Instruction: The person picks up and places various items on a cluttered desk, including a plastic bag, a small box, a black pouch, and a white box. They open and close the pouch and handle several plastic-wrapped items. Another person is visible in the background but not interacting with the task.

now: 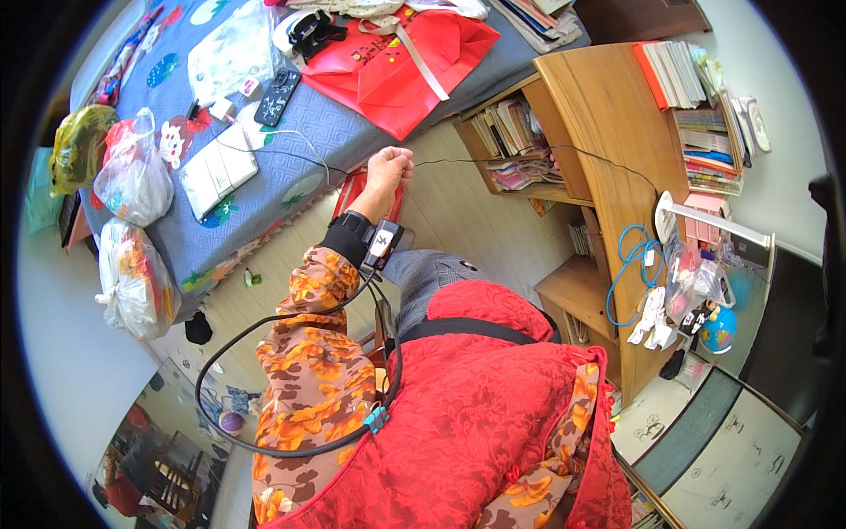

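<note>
My left hand [388, 169] reaches out past my knees near the edge of the bed, its fingers curled closed. A thin black cable [493, 160] runs up to it from the desk side, and more of it trails over the bed on the other side. Whether the cable lies in the fingers or passes behind them I cannot tell. On my left wrist sits a strapped black device [382, 244], with a thick black lead [216, 353] looping back from it. Below the hand shows part of a red object [350, 192]. My right hand is out of view.
On the blue patterned bed [291, 189] lie a black phone [278, 97], a white flat box [218, 172], a red bag [397, 66] and several plastic bags. A wooden desk [608, 115] with book shelves stands to the right, bearing a blue cable [619, 273] and a small globe [717, 331].
</note>
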A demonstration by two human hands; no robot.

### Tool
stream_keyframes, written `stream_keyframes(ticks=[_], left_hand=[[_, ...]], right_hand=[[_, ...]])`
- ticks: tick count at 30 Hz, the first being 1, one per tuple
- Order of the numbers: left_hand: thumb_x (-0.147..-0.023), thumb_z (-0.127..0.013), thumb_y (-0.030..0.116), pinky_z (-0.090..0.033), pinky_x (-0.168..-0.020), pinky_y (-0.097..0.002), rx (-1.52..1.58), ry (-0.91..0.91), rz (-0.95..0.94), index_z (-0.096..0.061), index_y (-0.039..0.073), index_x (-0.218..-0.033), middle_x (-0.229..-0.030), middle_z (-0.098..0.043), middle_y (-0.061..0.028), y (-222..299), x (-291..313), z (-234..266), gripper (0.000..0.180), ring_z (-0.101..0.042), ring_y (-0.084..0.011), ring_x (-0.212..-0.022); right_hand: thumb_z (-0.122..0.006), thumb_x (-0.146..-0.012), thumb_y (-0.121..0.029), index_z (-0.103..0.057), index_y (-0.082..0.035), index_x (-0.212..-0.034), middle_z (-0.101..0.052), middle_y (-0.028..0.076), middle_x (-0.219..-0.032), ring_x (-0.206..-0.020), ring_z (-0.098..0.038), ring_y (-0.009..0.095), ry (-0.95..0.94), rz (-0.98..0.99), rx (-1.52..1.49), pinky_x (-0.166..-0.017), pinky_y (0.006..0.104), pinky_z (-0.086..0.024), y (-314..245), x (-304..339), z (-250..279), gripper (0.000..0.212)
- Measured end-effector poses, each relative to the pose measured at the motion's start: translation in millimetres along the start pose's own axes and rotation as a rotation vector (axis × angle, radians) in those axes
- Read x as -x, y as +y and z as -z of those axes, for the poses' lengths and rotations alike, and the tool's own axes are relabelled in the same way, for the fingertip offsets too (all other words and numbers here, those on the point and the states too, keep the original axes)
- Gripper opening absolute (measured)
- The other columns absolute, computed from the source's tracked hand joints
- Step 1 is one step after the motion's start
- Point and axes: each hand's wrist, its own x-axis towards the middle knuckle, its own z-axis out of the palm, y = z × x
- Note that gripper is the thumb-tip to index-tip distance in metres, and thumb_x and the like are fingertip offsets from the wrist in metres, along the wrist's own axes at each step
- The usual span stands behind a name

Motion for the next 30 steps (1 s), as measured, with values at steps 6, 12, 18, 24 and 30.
stream_keyframes(ticks=[6,12,18,24,30], left_hand=[[-0.091,-0.052,0.005,-0.045,-0.057,-0.0219,-0.044,0.038,-0.117,-0.063,0.003,-0.096,-0.077,-0.062,-0.0018,32.6,28.7,20.1,0.012,-0.057,-0.0085,-0.065],[-0.092,-0.052,0.006,-0.041,-0.059,-0.0215,-0.245,0.097,-0.203,-0.062,0.002,-0.097,-0.076,-0.058,0.0009,33.9,77.2,53.7,0.012,-0.051,-0.0064,-0.067],[-0.091,-0.051,0.003,-0.044,-0.062,-0.0221,-0.269,0.166,-0.114,-0.06,-0.001,-0.095,-0.077,-0.059,-0.0007,-2.0,127.9,66.9,0.011,-0.054,-0.0072,-0.069],[-0.093,-0.05,0.004,-0.044,-0.064,-0.0221,-0.24,0.325,0.074,-0.06,0.0,-0.096,-0.079,-0.057,0.0004,-45.0,164.2,81.1,0.011,-0.051,-0.0073,-0.07],[-0.094,-0.051,0.004,-0.044,-0.067,-0.0215,-0.214,0.344,0.213,-0.06,0.001,-0.097,-0.079,-0.057,0.0009,-78.0,154.2,85.5,0.01,-0.052,-0.0071,-0.072]], right_hand=[[-0.057,-0.085,-0.026,-0.063,-0.001,-0.09,-0.062,0.015,-0.06,-0.053,-0.062,0.028,-0.15,0.043,0.295,-0.054,0.0431,-0.052,12.2,-22.1,-18.0,0.026],[-0.059,-0.085,-0.026,-0.064,-0.001,-0.092,-0.063,0.016,-0.06,-0.054,-0.064,0.029,-0.313,1.4,1.528,-0.056,0.044,-0.053,-41.4,-37.0,-79.5,0.027],[-0.053,-0.099,-0.034,-0.059,-0.006,-0.109,-0.066,0.005,-0.08,-0.069,-0.064,0.013,-0.577,0.545,0.421,-0.055,0.0258,-0.049,-259.9,-20.3,-220.3,0.031],[-0.05,-0.101,-0.028,-0.055,-0.005,-0.119,-0.065,0.009,-0.101,-0.088,-0.067,0.019,-0.757,0.47,0.108,-0.069,0.0282,-0.053,-365.7,-22.8,-337.9,0.03],[-0.05,-0.101,-0.029,-0.052,-0.005,-0.121,-0.063,0.012,-0.109,-0.1,-0.064,0.025,-0.758,0.404,-0.283,-0.084,0.0343,-0.053,-418.1,-88.2,-421.8,0.031]])
